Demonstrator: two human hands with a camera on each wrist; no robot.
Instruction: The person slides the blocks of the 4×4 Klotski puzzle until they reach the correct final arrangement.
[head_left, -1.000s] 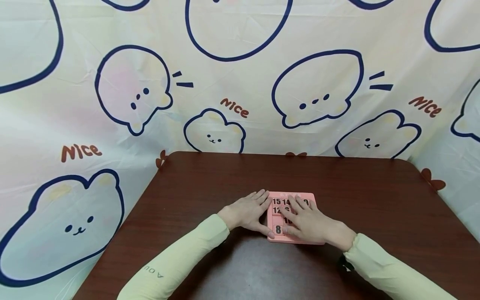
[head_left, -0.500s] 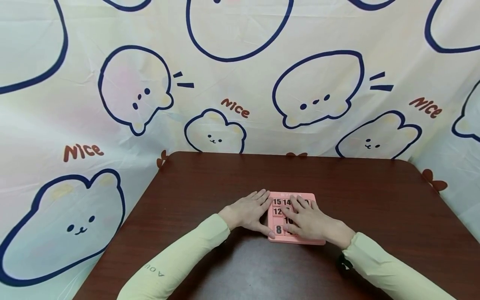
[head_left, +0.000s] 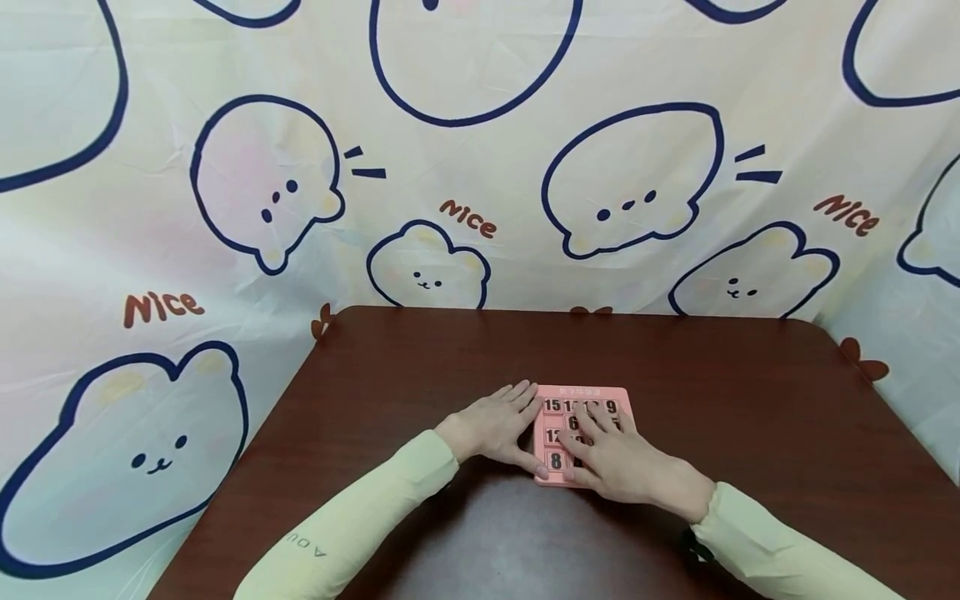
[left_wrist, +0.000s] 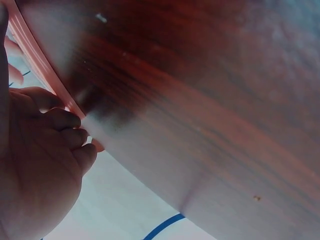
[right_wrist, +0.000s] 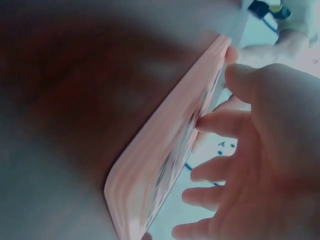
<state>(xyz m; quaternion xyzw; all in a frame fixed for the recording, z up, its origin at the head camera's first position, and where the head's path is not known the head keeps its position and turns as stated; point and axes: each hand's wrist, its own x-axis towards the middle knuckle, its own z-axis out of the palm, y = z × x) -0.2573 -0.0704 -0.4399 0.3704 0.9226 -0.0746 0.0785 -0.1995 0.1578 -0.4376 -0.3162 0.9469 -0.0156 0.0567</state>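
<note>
A pink sliding number puzzle lies flat on the table, its tiles printed with black numbers. My left hand rests against its left side, fingers at the far corner and thumb at the near one. Those fingertips meet the pink edge in the left wrist view. Spread over the tiles is my right hand, with its index fingertip at the 12 tile. In the right wrist view its index finger reaches the tile surface, while the other fingers are held apart. The right hand hides several tiles.
The dark brown wooden table has rounded far corners. Behind it hangs a pale cloth with cartoon bear outlines. Both arms wear light green sleeves, and a dark band shows below the right cuff.
The 12 tile has slid toward the near side, down from the row under 15. My right hand has shifted slightly nearer with it, uncovering the 9 and 6 tiles. The left hand stays put.
</note>
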